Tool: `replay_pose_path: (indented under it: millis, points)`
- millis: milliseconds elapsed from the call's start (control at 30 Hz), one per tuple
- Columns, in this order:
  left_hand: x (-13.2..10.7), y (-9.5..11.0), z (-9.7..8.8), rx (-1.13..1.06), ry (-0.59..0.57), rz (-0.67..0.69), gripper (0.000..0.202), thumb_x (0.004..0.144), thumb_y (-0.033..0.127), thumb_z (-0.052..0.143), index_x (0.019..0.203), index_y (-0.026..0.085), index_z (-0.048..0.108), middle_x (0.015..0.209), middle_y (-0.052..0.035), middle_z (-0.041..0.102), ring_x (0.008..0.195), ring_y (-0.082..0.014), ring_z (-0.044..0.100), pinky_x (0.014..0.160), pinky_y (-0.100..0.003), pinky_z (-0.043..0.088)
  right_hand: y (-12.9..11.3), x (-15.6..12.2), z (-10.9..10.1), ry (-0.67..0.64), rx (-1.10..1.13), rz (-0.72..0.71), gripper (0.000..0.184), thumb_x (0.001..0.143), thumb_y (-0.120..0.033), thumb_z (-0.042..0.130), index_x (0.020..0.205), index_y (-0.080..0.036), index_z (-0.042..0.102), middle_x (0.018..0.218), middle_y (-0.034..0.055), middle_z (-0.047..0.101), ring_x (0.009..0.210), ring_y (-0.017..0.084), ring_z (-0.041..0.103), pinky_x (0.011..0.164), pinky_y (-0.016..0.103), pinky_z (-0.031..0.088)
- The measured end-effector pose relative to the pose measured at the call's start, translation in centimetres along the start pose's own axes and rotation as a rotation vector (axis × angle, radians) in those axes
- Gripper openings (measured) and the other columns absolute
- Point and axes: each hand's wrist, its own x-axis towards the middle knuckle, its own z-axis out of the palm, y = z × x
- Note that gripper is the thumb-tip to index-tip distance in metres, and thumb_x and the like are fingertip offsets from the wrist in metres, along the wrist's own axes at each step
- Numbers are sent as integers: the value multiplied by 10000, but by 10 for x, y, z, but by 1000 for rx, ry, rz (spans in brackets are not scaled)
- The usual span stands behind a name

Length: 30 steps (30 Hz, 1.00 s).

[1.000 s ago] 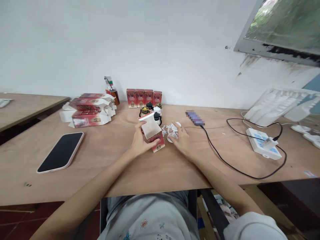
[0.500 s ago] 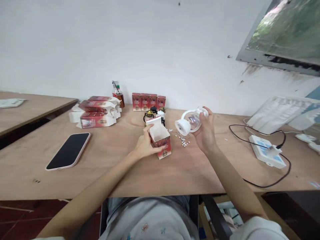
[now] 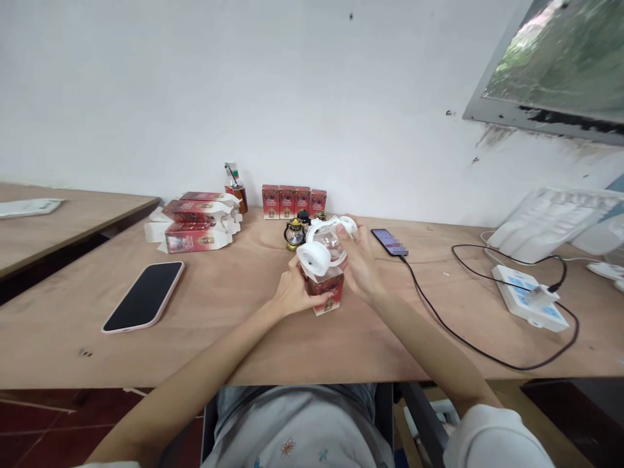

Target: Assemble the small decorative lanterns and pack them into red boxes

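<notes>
My left hand (image 3: pixel 296 290) is wrapped around a small red printed carton (image 3: pixel 327 290), which stands on the table with its open top mostly covered from view. In my right hand (image 3: pixel 358 260) is a small white lantern (image 3: pixel 314 257) with a clear globe. It is tilted over the carton, its round white base toward the left; whether it touches the carton's rim I cannot tell. Just behind stand a bronze-black lantern with a yellow top (image 3: pixel 294 234) and a black-topped one (image 3: pixel 303 217), partly hidden.
Four-sided red boxes (image 3: pixel 286 202) line the wall. Flattened-looking open cartons (image 3: pixel 195 227) are piled left, by a cup with pens (image 3: pixel 236 194). A pink-edged phone (image 3: pixel 144 298) lies front left. Right are a cabled phone (image 3: pixel 389 242), a power strip (image 3: pixel 530 297) and white trays (image 3: pixel 548 221).
My right hand has brought the white lantern leftward, from beside the carton to above it. The cabled phone now shows where that hand was. My left hand still grips the carton.
</notes>
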Motion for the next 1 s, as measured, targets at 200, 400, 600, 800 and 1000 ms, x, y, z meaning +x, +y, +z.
replay_pose_path:
  millis: [200, 400, 600, 800, 1000]
  points:
    - [-7, -7, 10, 78, 57, 58, 932, 607, 618, 700, 1261, 205, 179, 1229, -165, 504, 947, -286, 662, 720, -411, 551, 16, 18, -42, 96, -262, -127, 569, 700, -473, 697, 1111, -275, 356, 1030, 12, 553, 861, 131, 585, 740, 273, 520]
    - [-7, -6, 8, 80, 25, 70, 910, 638, 591, 695, 1266, 199, 165, 1230, -169, 491, 945, -283, 658, 704, -399, 543, 8, 13, -47, -187, -822, -399, 571, 698, -414, 725, 1185, -248, 477, 1143, 62, 564, 1029, 220, 556, 892, 379, 457]
    - [-7, -6, 7, 37, 7, 46, 940, 678, 582, 671, 1333, 190, 122, 1284, -192, 445, 882, -240, 665, 669, -362, 536, 10, 6, -41, -403, -1287, -492, 249, 856, -384, 571, 1049, -235, 622, 965, 69, 644, 942, 242, 550, 858, 395, 413]
    - [-8, -1, 6, 73, -41, 12, 1093, 696, 585, 650, 1444, 140, -11, 969, -99, 636, 664, -217, 659, 586, -324, 499, 9, 8, -53, -536, -1406, -528, 280, 927, -369, 454, 973, -266, 710, 878, 75, 654, 985, 241, 517, 882, 423, 370]
    - [-6, 0, 4, 80, -110, -29, 1147, 727, 571, 608, 1448, 124, -163, 1021, -129, 645, 746, -253, 669, 636, -350, 510, -7, 11, -59, -648, -1104, -422, 389, 958, -426, 333, 1150, -271, 634, 1056, 62, 651, 1049, 218, 532, 941, 426, 402]
